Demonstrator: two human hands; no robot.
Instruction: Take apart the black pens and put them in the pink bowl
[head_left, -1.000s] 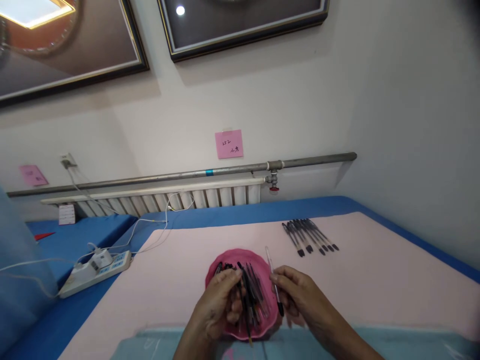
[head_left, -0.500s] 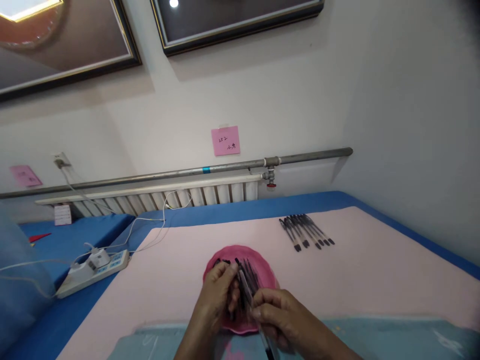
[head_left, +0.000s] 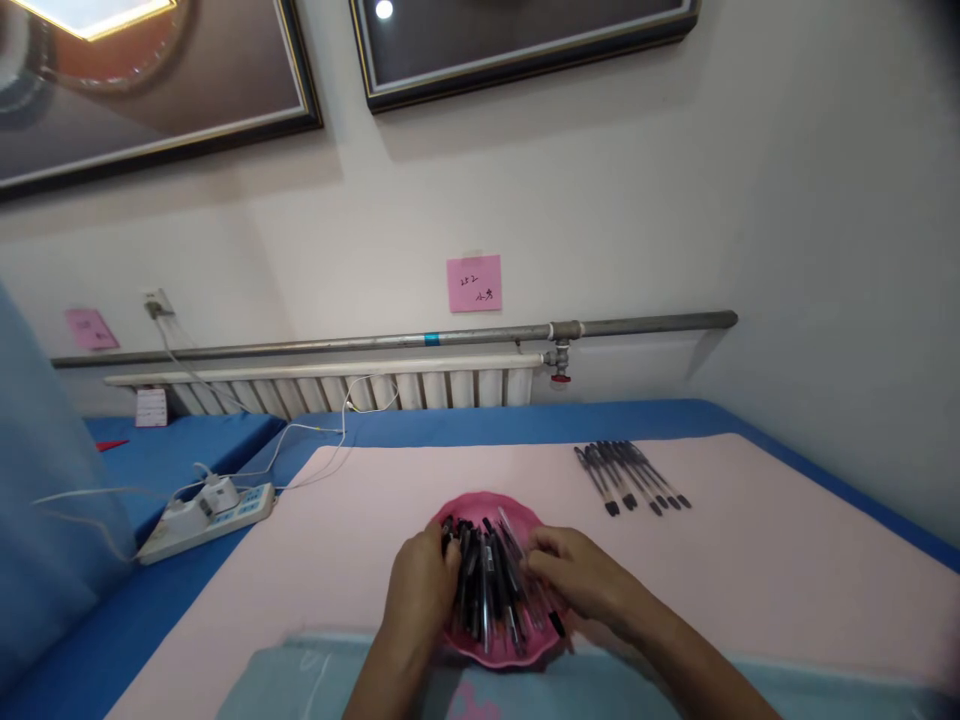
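A pink plate [head_left: 480,505] full of several black pens [head_left: 487,585] sits near the front of the pink table cover. My left hand [head_left: 420,590] rests on the plate's left side, fingers curled among the pens. My right hand [head_left: 581,580] lies over the right side with its fingers pinched on a pen whose black cap sticks out by the rim. A neat row of several capped black pens [head_left: 630,478] lies on the table to the far right of the plate.
A white power strip [head_left: 206,508] with plugs and white cables lies on the blue surface at left. A radiator [head_left: 337,392] and a grey pipe [head_left: 645,323] run along the wall. A pink note [head_left: 474,283] is stuck above them.
My right hand held a pen up beside the plate, drew it toward me, and now lies over the pens in the plate. The left hand stayed on the plate's left side.
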